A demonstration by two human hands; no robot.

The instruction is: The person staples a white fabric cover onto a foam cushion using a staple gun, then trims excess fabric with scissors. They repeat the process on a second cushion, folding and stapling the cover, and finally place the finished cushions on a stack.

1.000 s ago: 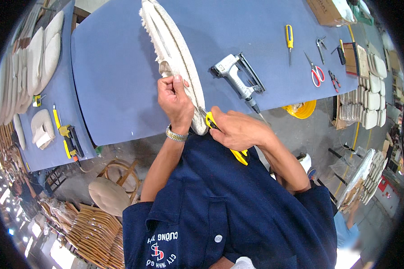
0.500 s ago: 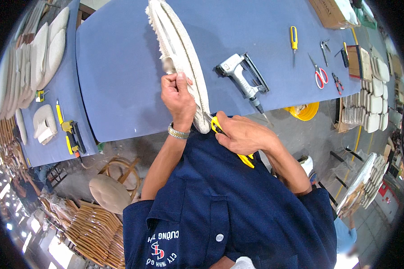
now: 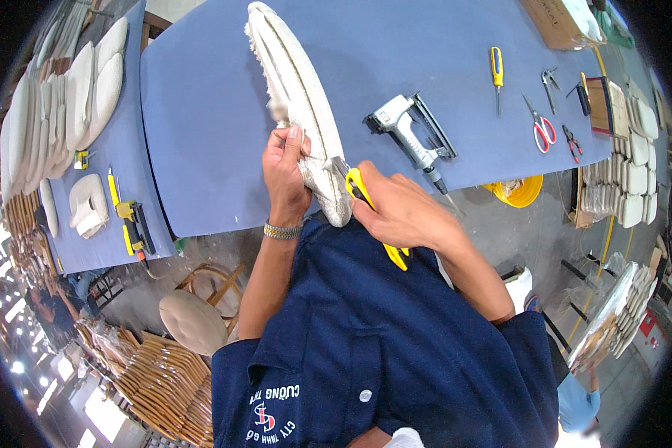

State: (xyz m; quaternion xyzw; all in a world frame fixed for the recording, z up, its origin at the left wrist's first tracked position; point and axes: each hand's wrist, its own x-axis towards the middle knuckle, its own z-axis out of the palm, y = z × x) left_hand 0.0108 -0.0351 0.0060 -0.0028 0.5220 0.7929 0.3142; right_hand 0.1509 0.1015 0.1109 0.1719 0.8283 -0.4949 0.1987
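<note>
A cream upholstered seat pad (image 3: 306, 89) stands on edge, its narrow seamed side and frayed fabric border showing. My left hand (image 3: 285, 168) is closed on the pad's left side, pinching the fabric edge between thumb and fingers. In my right hand (image 3: 399, 205) is a yellow utility knife (image 3: 357, 187), its metal tip against the pad's right side near the lower end. The knife's yellow tail sticks out below my palm. The pad's bottom end rests close to my dark blue shirt, by the front edge of the blue table (image 3: 201, 149).
On the table to the right lie a staple gun (image 3: 411, 134), a yellow screwdriver (image 3: 497, 69), red-handled scissors (image 3: 540, 133) and pliers (image 3: 572, 143). A yellow bucket (image 3: 519, 193) stands below the edge. Stacked pads (image 3: 89, 97) and another stapler (image 3: 133, 228) are on the left table.
The knife has moved up along the pad's side, away from its bottom end. My left hand has shifted slightly down and left, and the fabric near the lower end looks pulled up.
</note>
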